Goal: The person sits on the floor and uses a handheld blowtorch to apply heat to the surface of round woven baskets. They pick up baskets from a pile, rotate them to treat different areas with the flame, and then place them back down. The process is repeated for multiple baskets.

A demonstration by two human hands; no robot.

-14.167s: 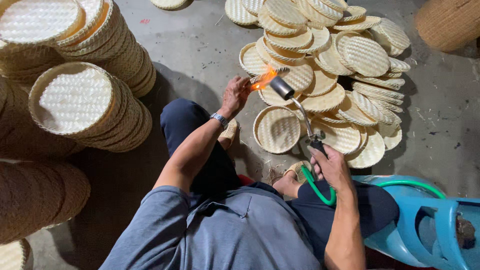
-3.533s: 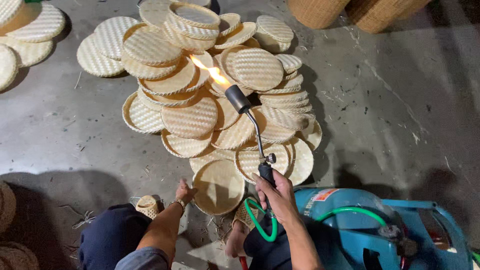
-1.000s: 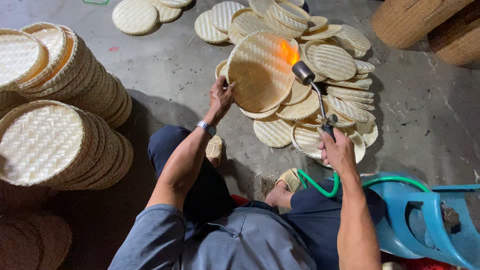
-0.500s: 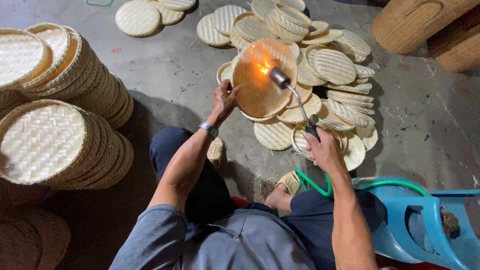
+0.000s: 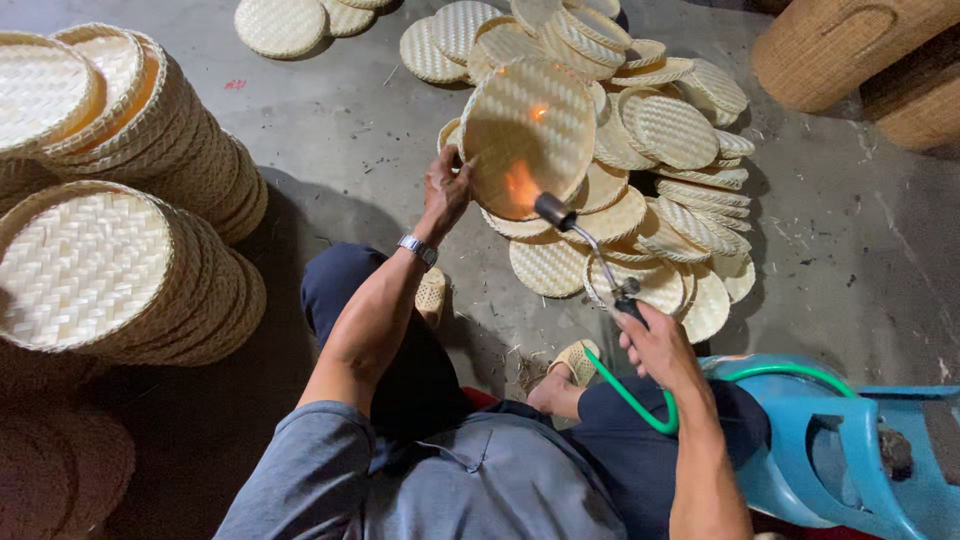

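Your left hand [image 5: 445,190] grips a round woven bamboo tray [image 5: 528,135] by its left rim, fingers curled around the edge, and holds it tilted on edge above the floor [image 5: 340,140], its woven face turned toward you. Your right hand [image 5: 655,345] is clenched around the handle of a gas torch [image 5: 585,245]; its nozzle points up at the lower part of the tray, and an orange flame licks the weave there. A green hose [image 5: 640,405] loops from the torch handle back toward the blue plastic stool [image 5: 830,450] at your right.

As a judgement: you are partway through flaming this one tray, with the flame on its lower part and a small glow higher up. Behind it a loose heap of woven trays [image 5: 660,150] lies spread on the floor, and at your left stand neat tall stacks of trays [image 5: 110,250]; the pictures do not show which group has been flamed and which has not, so how much is left overall cannot be told.

Your left arm reaches forward, bent at the elbow, a wristwatch [image 5: 417,248] on the wrist. Your right forearm runs forward and slightly inward, wrist near level, the torch stem angled up and to the left. You sit low with knees apart, a sandalled foot [image 5: 575,362] just below the torch hand
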